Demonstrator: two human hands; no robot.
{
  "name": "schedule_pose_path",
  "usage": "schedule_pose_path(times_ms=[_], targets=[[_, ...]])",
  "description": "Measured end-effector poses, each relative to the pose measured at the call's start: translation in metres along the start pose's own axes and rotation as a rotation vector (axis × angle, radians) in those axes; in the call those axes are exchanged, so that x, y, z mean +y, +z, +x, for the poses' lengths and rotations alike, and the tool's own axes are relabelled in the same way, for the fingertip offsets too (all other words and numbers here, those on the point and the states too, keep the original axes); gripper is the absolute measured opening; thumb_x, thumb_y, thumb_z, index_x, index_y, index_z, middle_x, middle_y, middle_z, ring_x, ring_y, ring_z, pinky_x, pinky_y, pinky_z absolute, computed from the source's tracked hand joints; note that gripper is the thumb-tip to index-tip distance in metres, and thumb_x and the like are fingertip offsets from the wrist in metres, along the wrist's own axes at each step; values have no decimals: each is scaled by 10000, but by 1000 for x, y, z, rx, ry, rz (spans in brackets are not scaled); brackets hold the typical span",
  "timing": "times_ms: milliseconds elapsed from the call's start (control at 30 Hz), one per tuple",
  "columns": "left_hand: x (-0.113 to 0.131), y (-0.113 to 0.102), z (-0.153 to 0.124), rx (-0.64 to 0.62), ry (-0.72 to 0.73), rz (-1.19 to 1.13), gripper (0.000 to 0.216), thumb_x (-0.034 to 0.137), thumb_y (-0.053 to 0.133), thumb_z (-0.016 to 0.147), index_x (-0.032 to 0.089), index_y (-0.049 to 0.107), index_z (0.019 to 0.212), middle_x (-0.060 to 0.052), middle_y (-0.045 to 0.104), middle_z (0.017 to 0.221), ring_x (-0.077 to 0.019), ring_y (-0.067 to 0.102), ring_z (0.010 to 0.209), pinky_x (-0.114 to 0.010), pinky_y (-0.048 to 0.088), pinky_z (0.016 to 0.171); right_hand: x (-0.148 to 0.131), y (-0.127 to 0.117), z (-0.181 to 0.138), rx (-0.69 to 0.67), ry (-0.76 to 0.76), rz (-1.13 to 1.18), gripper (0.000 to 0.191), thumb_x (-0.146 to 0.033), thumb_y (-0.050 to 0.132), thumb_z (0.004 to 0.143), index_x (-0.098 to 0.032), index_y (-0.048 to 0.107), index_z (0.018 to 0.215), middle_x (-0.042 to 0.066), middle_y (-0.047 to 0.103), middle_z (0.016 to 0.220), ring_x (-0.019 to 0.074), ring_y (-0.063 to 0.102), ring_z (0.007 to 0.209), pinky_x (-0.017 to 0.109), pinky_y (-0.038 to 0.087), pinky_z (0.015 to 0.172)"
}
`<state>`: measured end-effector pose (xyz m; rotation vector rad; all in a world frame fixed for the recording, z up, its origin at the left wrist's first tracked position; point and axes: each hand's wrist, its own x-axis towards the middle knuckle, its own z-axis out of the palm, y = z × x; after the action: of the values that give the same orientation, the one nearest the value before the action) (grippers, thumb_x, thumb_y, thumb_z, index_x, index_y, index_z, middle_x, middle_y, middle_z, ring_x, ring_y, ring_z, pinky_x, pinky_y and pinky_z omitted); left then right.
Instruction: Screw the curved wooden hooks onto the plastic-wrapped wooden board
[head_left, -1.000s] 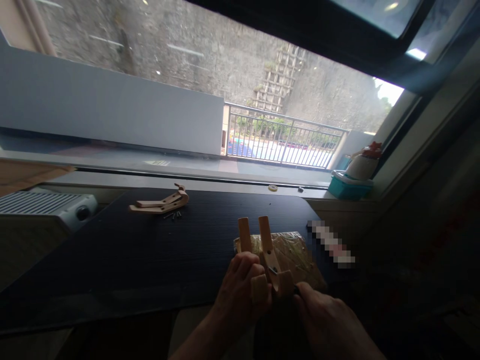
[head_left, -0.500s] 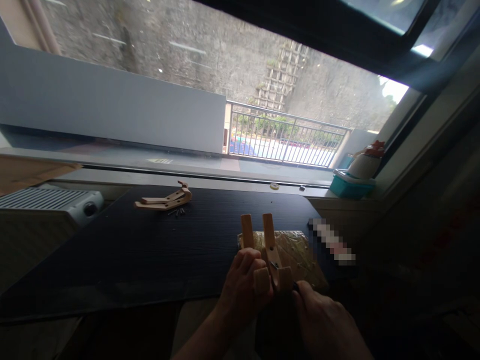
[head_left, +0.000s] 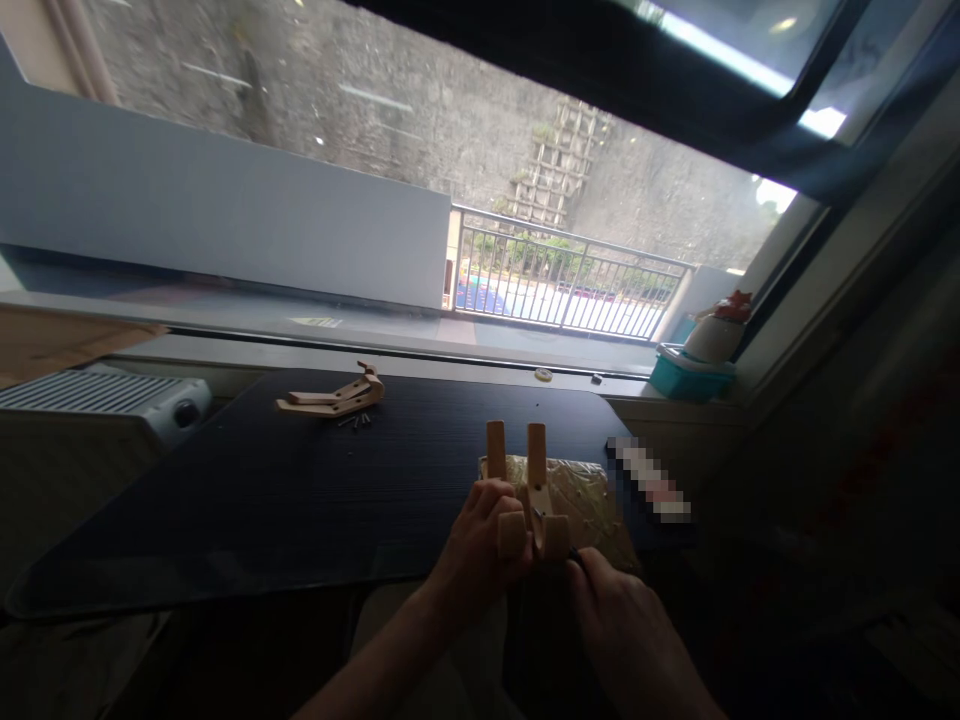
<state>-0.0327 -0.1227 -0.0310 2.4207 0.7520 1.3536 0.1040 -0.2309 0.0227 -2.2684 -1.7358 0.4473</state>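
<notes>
My left hand point(head_left: 480, 530) is closed around a pale wooden frame point(head_left: 537, 470) made of curved pieces. Two of its flat arms point away from me, and two blunt ends face me. A small metal screw point(head_left: 538, 513) shows on the inner side of one piece. My right hand point(head_left: 619, 605) is closed at the frame's right side on a thin dark tool point(head_left: 575, 555), mostly hidden by the fingers, so its kind is unclear. Under and behind the frame lies a package wrapped in clear plastic point(head_left: 589, 490).
A similar wooden frame point(head_left: 334, 398) lies on the dark table point(head_left: 300, 510), with several screws point(head_left: 361, 420) beside it. A blurred-out flat object point(head_left: 649, 480) lies at the right edge. On the sill are a tape roll point(head_left: 543, 375) and a teal box point(head_left: 686, 375). A heater point(head_left: 112, 400) stands left.
The view has shifted slightly. Both hands and the wooden frame appear a little higher and further left. The grip of each hand looks the same.
</notes>
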Motion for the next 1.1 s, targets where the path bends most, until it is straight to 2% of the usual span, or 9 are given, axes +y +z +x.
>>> schedule_pose_path(times_ms=[133, 200, 367, 467, 533, 733, 867, 967, 1100], targets=[[-3, -18, -4, -57, 7, 76, 564, 425, 657, 692, 192, 453, 1164, -117, 488, 1206, -295, 391, 1204, -502, 327, 1029, 24, -18, 4, -50, -92, 190, 341, -376, 266, 931, -226, 547, 808, 26, 672, 758, 173, 630, 691, 256, 374, 596], [-3, -24, -11, -21, -148, 140, 712, 488, 656, 675, 186, 393, 1264, -154, 410, 1319, -340, 334, 1257, -541, 316, 1014, 38, -32, 15, 8, -100, 239, 340, -436, 285, 917, -228, 553, 905, 41, 676, 834, 184, 632, 746, 258, 401, 608], [-22, -33, -4, -133, -507, -66, 578, 476, 624, 708, 202, 487, 1198, -115, 592, 1115, -280, 563, 1026, -439, 448, 879, 47, -41, 59, 246, -208, 165, 343, -396, 317, 909, -164, 533, 1041, 115, 611, 1091, 219, 566, 1002, 304, 403, 802], [-45, -41, 17, -2, -669, -173, 572, 510, 615, 697, 150, 543, 1136, -129, 625, 1075, -285, 573, 1034, -396, 454, 865, 37, -28, 66, 107, -228, 166, 329, -349, 284, 919, -178, 564, 948, 73, 652, 932, 189, 607, 840, 284, 417, 711], [-53, -44, 25, -10, -718, -355, 540, 499, 589, 726, 126, 563, 1115, -130, 643, 1070, -267, 589, 1020, -359, 464, 851, 31, -24, 61, 53, -234, 151, 340, -339, 261, 927, -201, 567, 877, 36, 656, 814, 178, 607, 727, 276, 407, 642], [-44, -31, 24, -4, -739, -699, 462, 447, 551, 774, 133, 565, 1112, -116, 641, 1101, -247, 609, 980, -332, 492, 804, 15, -67, 60, 123, -379, 36, 309, -380, 378, 892, -240, 622, 1019, 48, 640, 1013, 204, 594, 895, 285, 406, 724], [-28, -35, 18, -135, -770, -589, 473, 402, 617, 728, 144, 549, 1119, -116, 631, 1070, -239, 623, 908, -331, 504, 752, 4, -99, 86, 116, -446, -102, 347, -318, 380, 882, -205, 612, 1113, 69, 634, 1027, 197, 583, 899, 287, 391, 753], [-20, -43, 13, -223, -780, -432, 468, 432, 596, 744, 172, 538, 1129, -68, 640, 908, -208, 620, 791, -317, 502, 679, -3, -109, 99, 78, -451, -126, 327, -325, 447, 842, -200, 603, 1101, 50, 657, 907, 167, 583, 767, 252, 387, 637], [-22, -43, 19, -122, -556, -340, 536, 318, 691, 670, 198, 517, 1162, -68, 590, 1080, -225, 549, 1026, -353, 432, 907, -17, -112, 104, 49, -541, -73, 215, -328, 494, 810, -190, 631, 901, 6, 640, 734, 123, 539, 630, 228, 358, 570]])
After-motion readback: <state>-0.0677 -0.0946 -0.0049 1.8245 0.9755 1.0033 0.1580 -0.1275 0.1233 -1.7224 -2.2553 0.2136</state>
